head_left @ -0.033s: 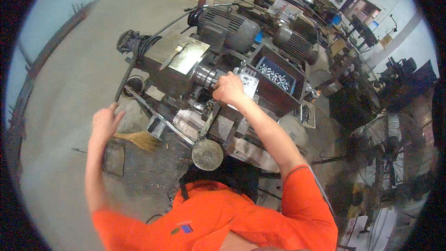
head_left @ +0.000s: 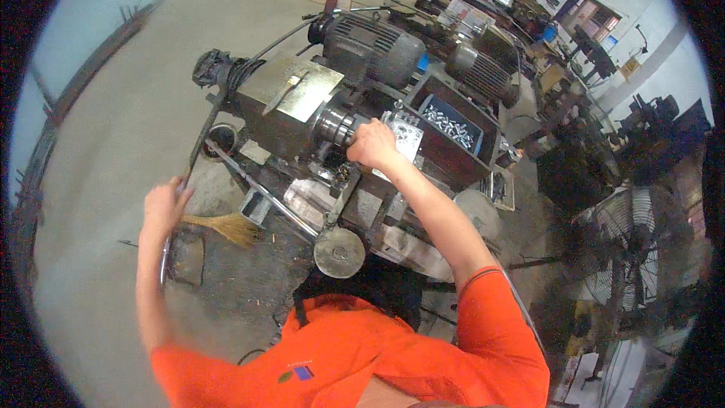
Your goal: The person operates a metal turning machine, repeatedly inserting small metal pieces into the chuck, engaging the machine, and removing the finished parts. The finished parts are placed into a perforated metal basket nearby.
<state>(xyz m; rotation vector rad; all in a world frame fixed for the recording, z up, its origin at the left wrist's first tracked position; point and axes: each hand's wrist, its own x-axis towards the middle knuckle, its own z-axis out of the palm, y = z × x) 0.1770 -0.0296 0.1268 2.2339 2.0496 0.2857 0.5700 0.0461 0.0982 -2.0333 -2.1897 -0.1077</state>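
Nothing has shifted since the earlier frame: both hands sit as before on the grimy lathe-like machine (head_left: pixel 302 117). On the machine's chuck (head_left: pixel 332 127), at its right end, the right hand (head_left: pixel 371 145) is closed, fingers curled over it. Well to the machine's left, the left hand (head_left: pixel 162 208) wraps a long dark lever (head_left: pixel 202 140) that runs up to the machine's left end; the fingers are pressed around it. Just below that lever lies a straw broom (head_left: pixel 225 228). Beyond the machine stand 2 grey electric motors (head_left: pixel 377 49), and right of the chuck an open bin of small metal parts (head_left: pixel 451 122). A round handwheel (head_left: pixel 339 252) hangs below.
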